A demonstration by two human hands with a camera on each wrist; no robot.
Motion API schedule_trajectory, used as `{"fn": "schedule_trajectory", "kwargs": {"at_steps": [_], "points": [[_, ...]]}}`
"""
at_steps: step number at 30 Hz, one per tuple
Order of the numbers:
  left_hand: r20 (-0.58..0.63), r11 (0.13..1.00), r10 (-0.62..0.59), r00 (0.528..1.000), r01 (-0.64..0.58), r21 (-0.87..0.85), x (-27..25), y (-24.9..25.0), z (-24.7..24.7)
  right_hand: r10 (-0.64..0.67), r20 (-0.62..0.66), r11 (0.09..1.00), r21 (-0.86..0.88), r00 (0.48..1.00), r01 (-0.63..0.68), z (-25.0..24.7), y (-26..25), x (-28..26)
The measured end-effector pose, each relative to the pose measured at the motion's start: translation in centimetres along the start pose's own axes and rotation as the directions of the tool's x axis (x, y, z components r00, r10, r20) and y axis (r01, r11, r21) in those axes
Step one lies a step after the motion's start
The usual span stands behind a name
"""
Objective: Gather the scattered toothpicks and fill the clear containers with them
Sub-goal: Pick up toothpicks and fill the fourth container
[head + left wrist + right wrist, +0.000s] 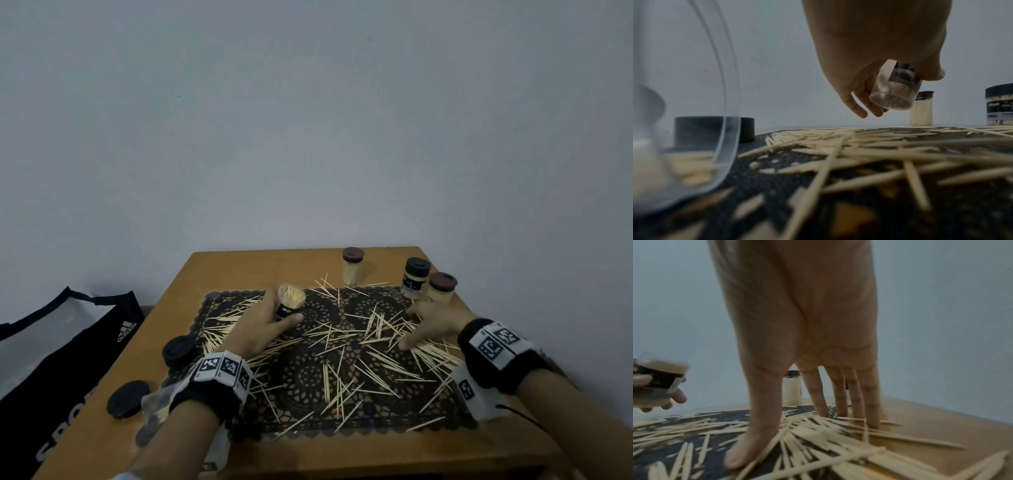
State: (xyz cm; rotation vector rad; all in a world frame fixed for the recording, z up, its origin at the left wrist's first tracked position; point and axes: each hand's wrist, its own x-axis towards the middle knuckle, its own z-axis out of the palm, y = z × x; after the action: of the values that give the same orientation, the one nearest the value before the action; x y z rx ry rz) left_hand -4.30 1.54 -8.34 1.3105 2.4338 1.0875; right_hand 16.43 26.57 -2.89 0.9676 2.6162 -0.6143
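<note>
Pale toothpicks lie scattered all over a black lace mat on the wooden table. My left hand grips an open clear container, tilted and partly filled with toothpicks, above the mat's back left. The left wrist view shows the same container in my left hand, held off the table. My right hand rests spread on the toothpick pile at the mat's right. Its straight fingers and thumb press on the toothpicks.
Three lidded, filled containers stand at the back: one in the middle, two at the right. Two black lids lie on the left. Another clear container lies by my left wrist. A black bag sits beside the table.
</note>
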Motion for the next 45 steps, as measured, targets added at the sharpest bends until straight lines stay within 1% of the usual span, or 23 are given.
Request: {"fn": "schedule_trajectory", "kwargs": {"at_steps": [2, 3, 7, 9, 14, 19, 22, 24, 28, 32, 34, 38, 43, 45], "points": [[-0.001, 1.000, 0.007, 1.000, -0.007, 0.000, 0.0, 0.0, 0.0, 0.025, 0.012, 1.000, -0.010, 1.000, -0.025, 0.7, 1.0, -0.3], [-0.005, 1.000, 0.007, 1.000, -0.007, 0.000, 0.0, 0.1, 0.0, 0.022, -0.003, 0.999, -0.030, 1.000, -0.022, 1.0, 1.1, -0.4], [-0.014, 1.000, 0.013, 1.000, -0.013, -0.001, -0.2, 0.9, -0.1, -0.048, -0.115, 0.995, -0.095, 0.992, 0.037, 1.5, 0.6, -0.6], [-0.017, 0.999, 0.032, 0.999, -0.032, -0.015, -0.2, 1.3, -0.1, -0.084, -0.128, 0.991, -0.113, 0.988, 0.069, 1.5, 0.4, -0.5], [-0.006, 0.999, 0.036, 0.999, -0.036, -0.003, 0.1, 2.8, 1.0, -0.151, -0.151, 0.983, -0.131, 0.977, 0.131, 1.3, 0.4, -0.3], [-0.019, 0.999, 0.040, 0.999, -0.041, -0.011, 0.8, 4.6, 2.6, -0.136, -0.185, 0.987, -0.106, 0.973, 0.118, 1.1, 0.8, 0.2], [-0.047, 0.999, 0.041, 0.998, -0.042, -0.018, 1.4, 5.4, 3.5, -0.135, -0.200, 0.979, -0.177, 0.970, 0.100, 1.0, 0.8, 0.6], [-0.055, 0.999, 0.020, 0.998, -0.021, -0.028, 1.8, 5.3, 4.1, -0.137, -0.211, 0.971, -0.223, 0.968, 0.089, 1.0, 0.6, 0.6], [0.007, 1.000, 0.003, 1.000, -0.003, 0.030, 2.1, 4.8, 4.6, -0.166, -0.245, 0.943, -0.324, 0.955, 0.081, 1.2, -0.1, 0.8], [0.063, 0.988, 0.000, 0.998, -0.009, 0.155, 1.9, 4.3, 4.5, -0.222, -0.254, 0.937, -0.324, 0.941, 0.134, 1.6, -0.5, 1.2], [0.072, 0.987, -0.012, 0.997, 0.000, 0.161, 1.8, 4.1, 4.5, -0.249, -0.257, 0.928, -0.338, 0.934, 0.154, 1.7, -0.7, 1.2], [0.073, 0.990, -0.013, 0.997, 0.002, 0.139, 1.8, 4.0, 4.3, -0.306, -0.280, 0.900, -0.398, 0.910, 0.180, 2.1, -1.6, 1.3], [0.093, 0.988, -0.017, 0.996, 0.003, 0.153, 1.9, 3.5, 4.5, -0.388, -0.278, 0.805, -0.567, 0.879, 0.176, 2.9, -2.7, 1.3], [0.101, 0.987, -0.020, 0.995, 0.003, 0.160, 1.9, 3.6, 4.5, -0.396, -0.274, 0.785, -0.596, 0.877, 0.168, 2.9, -3.0, 1.2]]}}
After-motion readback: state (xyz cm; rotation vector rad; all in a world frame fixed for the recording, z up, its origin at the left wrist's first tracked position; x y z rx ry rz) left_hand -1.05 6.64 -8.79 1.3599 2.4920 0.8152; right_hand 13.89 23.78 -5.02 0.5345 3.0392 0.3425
